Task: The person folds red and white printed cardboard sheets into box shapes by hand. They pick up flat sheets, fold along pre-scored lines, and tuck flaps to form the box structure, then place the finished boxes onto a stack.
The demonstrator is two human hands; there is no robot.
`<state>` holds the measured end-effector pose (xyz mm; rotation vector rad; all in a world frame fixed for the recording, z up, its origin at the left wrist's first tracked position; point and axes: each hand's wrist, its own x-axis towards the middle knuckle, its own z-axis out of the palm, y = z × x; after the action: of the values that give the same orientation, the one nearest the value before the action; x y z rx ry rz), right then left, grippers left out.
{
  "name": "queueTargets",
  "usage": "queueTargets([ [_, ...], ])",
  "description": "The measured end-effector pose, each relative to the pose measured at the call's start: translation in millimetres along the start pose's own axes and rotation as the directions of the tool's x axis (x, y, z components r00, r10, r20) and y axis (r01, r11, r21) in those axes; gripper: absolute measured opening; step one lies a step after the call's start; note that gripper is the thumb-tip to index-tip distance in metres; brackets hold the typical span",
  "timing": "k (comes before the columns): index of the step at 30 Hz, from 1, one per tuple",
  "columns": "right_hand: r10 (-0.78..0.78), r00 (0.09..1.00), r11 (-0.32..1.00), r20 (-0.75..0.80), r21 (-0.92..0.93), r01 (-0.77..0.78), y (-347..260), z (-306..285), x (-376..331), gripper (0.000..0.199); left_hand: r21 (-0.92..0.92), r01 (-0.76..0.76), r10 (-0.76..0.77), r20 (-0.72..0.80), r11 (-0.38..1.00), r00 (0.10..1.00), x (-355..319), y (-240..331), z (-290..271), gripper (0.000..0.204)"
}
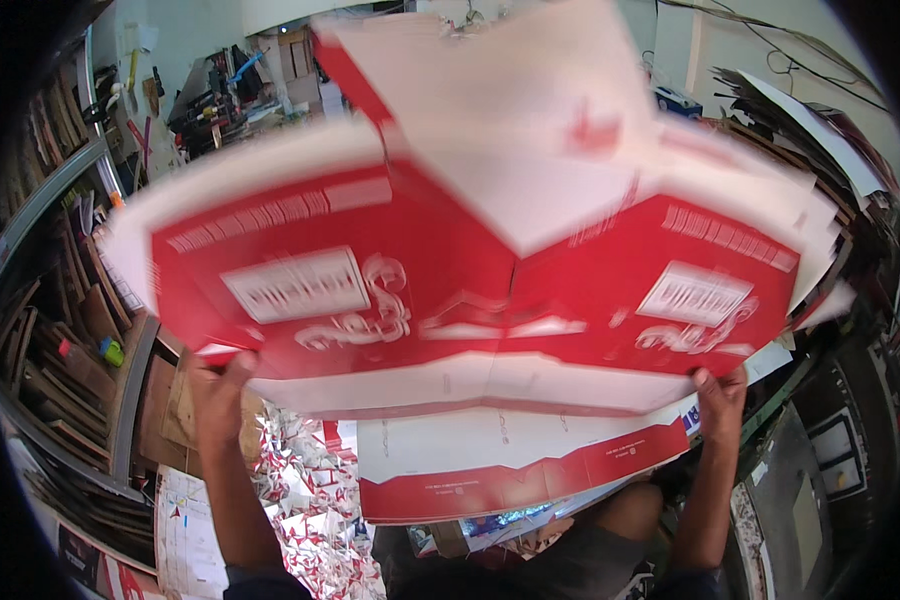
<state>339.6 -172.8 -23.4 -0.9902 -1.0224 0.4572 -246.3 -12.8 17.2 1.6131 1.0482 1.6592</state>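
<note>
A large printed cardboard sheet (450,270), red and white with cut flaps, is held up in front of me and smeared by motion. My left hand (222,390) grips its lower left corner, thumb on the near side. At the lower right corner my right hand (720,392) pinches it the same way. The sheet bends at the middle and hides much of what lies behind it. Whether it is one sheet or several together, I cannot tell. Below it, close to my lap, lies another red and white printed sheet (530,465).
Red and white paper scraps (315,510) are heaped at the lower left. Metal shelving (55,185) with upright boards lines the left side. Stacked sheets (820,150) stand at the far right, above a dark machine (820,480). A cluttered bench (240,90) is at the back left.
</note>
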Motion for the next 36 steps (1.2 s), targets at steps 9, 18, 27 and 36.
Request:
queueTargets([
  [9,0.031,0.960,0.999,-0.278,-0.023,-0.039,-7.6,51.6,-27.9,0.104,-0.026,0.153,-0.154,-0.014,0.988,0.988,-69.3,24.0,13.9,0.034],
  [18,0.222,0.934,0.913,-0.280,-0.276,-0.300,-55.8,92.8,-32.4,0.080,-0.208,0.071,-0.095,-0.107,0.976,0.990,-60.3,59.4,64.4,0.047],
  [27,-0.627,0.756,0.619,-0.186,-0.709,0.339,-145.6,82.3,-3.2,0.102,-0.210,0.077,-0.078,0.006,0.975,0.997,-41.5,64.7,48.9,0.046],
  [36,-0.361,0.570,-0.082,0.738,-0.634,0.769,-227.2,293.4,83.2,0.119,-0.247,0.126,-0.129,0.001,0.961,0.992,-46.6,69.4,36.3,0.054],
])
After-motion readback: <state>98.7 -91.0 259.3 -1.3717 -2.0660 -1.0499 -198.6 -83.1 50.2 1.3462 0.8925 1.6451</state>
